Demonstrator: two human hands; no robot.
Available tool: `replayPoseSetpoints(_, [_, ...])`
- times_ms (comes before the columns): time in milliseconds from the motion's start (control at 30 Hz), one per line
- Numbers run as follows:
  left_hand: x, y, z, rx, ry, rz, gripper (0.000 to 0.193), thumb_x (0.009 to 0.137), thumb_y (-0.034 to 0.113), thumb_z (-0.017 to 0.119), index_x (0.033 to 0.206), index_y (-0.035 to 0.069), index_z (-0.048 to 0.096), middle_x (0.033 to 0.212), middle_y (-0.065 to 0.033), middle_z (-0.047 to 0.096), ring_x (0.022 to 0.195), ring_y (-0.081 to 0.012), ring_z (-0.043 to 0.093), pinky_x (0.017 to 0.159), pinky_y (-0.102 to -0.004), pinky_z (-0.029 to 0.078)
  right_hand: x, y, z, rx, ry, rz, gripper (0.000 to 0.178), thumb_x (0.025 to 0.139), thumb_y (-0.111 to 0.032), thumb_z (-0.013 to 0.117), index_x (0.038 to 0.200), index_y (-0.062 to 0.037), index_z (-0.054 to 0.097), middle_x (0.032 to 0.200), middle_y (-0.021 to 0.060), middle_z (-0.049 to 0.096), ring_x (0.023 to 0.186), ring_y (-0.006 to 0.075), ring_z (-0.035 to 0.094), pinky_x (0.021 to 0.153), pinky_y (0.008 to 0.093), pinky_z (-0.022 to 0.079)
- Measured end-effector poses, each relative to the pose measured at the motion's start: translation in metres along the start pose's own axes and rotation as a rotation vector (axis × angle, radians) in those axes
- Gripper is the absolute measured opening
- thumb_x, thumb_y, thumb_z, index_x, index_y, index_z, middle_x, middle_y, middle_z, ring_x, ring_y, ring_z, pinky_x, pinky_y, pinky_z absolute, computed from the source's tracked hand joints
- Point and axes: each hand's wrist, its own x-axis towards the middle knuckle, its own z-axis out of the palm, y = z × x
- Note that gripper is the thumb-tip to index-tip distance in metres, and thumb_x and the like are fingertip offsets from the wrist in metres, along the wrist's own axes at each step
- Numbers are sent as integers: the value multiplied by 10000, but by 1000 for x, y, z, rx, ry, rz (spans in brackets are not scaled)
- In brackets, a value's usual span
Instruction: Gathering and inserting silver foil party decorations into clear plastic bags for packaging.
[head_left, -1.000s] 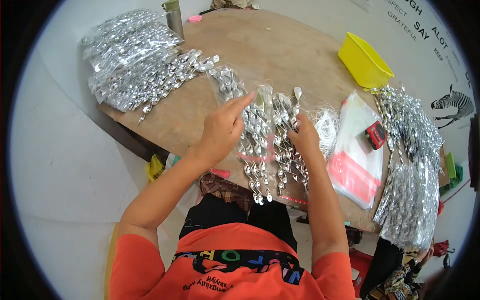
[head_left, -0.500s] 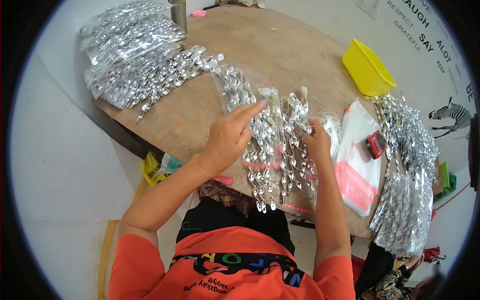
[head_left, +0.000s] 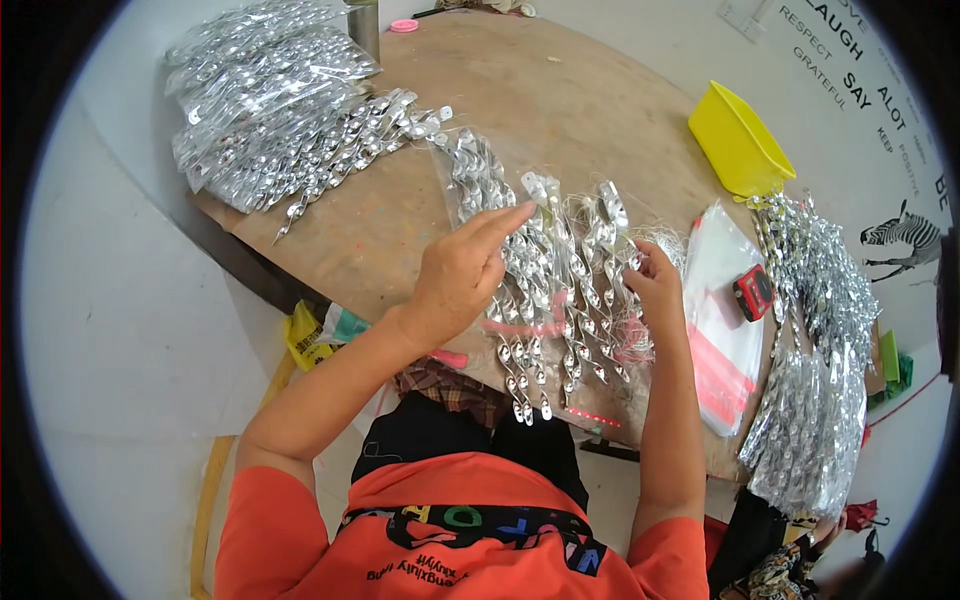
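Observation:
Twisted silver strips [head_left: 525, 265] lie in front of me, partly in clear plastic with pink bands. My left hand [head_left: 460, 275] rests over their left side, its index finger stretched to their upper end. Its other fingers curl against the bunch and are partly hidden. At the right of a second group of silver spirals [head_left: 590, 285], my right hand [head_left: 657, 287] is closed in a pinch. Thin white string [head_left: 637, 345] shows below that hand and also above its fingertips, seemingly running through them. The exact grip point is too small to make out.
Flat clear bags with pink bands [head_left: 712, 370] lie to the right, with a red tape measure [head_left: 753, 292] on them. A yellow bin [head_left: 738, 140] stands behind. Bagged silver spirals [head_left: 265, 110] are piled far left; more spirals [head_left: 815, 400] hang along the right edge.
My right hand has shifted a little to the right, away from the spirals. The white string is now spread above and below it. My left hand has stayed in place.

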Motion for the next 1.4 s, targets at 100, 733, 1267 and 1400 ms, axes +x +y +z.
replayPoseSetpoints(100, [-1, 2, -1, 14, -17, -40, 542, 749, -86, 483, 1253, 88, 577, 1164, -157, 618, 951, -333, 632, 774, -380, 518, 11, -4, 1, -16, 81, -22, 443, 748, -4, 609, 1188, -60, 594, 701, 9, 521, 642, 93, 484, 582, 253, 407])
replayPoseSetpoints(733, [-1, 2, -3, 27, -85, -11, 514, 789, -84, 471, 1276, 59, 559, 1214, -186, 592, 1041, -321, 616, 825, -344, 503, 24, -6, 10, -447, 108, 64, 594, 694, -132, 669, 1255, -40, 496, 788, 117, 616, 690, 207, 600, 638, 327, 473])
replayPoseSetpoints(1267, [7, 22, 4, 269, -325, 195, 516, 751, -29, 546, 1256, 77, 529, 1244, -128, 572, 1006, -314, 619, 787, -406, 536, -50, -86, -66, 113, 36, 30, 648, 769, -30, 580, 1384, 23, 384, 894, 51, 600, 735, 106, 523, 658, 246, 416])
replayPoseSetpoints(1400, [16, 20, 7, 228, -399, 86, 608, 734, -46, 503, 1323, 107, 487, 1275, -140, 552, 1108, -330, 565, 875, -403, 503, -96, -114, -67, 369, 64, 33, 679, 773, 9, 541, 1420, 0, 334, 1008, 93, 631, 805, 123, 550, 709, 254, 457])
